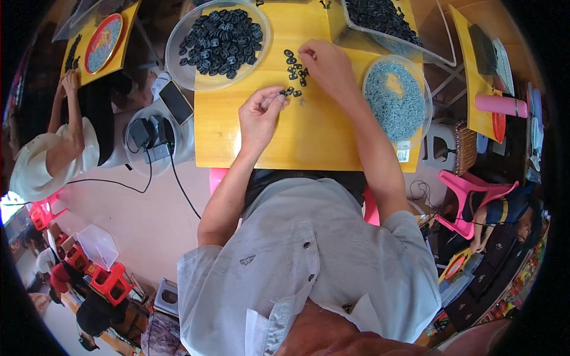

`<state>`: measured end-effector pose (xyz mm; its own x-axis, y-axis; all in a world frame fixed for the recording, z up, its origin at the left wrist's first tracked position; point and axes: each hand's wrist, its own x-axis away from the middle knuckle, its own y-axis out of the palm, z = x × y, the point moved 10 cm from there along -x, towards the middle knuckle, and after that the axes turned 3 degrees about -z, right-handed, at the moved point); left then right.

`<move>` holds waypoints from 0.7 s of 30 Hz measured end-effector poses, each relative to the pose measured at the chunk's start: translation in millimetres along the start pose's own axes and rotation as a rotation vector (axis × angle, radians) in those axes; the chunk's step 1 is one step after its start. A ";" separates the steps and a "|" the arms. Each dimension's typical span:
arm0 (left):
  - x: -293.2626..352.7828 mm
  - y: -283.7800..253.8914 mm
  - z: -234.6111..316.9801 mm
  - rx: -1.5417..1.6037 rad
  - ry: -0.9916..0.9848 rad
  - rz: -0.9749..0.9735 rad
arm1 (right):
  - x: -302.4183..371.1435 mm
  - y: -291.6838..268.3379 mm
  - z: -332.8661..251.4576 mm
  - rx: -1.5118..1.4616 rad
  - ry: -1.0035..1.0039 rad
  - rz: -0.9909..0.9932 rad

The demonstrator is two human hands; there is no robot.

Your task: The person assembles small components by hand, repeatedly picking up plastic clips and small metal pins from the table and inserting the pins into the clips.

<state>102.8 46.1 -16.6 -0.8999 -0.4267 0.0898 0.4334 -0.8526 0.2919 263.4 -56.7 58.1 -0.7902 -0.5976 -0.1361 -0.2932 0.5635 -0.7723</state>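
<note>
My left hand [260, 114] is closed, thumb and forefinger pinching a small black plastic part [283, 93] above the yellow table [237, 142]. Farther off and to the right, my right hand [325, 64] has its fingertips pressed together; what they hold, if anything, is too small to make out. Between the two hands lies a loose group of small black oval parts [293, 70], some with visible holes. A few of them rest right at the left fingertips, and a tiny grey screw-like piece [302, 101] lies close by.
A round clear tub [172, 59] of black parts stands at the far left. On the right are a round tub [428, 107] of grey screws and, behind it, a clear bin [404, 44] of black pieces. A phone [176, 102] lies left of the table. Other people sit nearby.
</note>
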 end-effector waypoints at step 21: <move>-4.4 -3.6 5.3 0.047 -0.008 0.010 | 36.9 37.8 -0.8 -0.666 0.098 -0.256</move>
<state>105.0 52.6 -13.0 -0.8961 -0.4323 0.1003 0.4395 -0.8332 0.3357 222.8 -57.0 24.4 -0.6881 -0.7213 0.0793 -0.7171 0.6592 -0.2263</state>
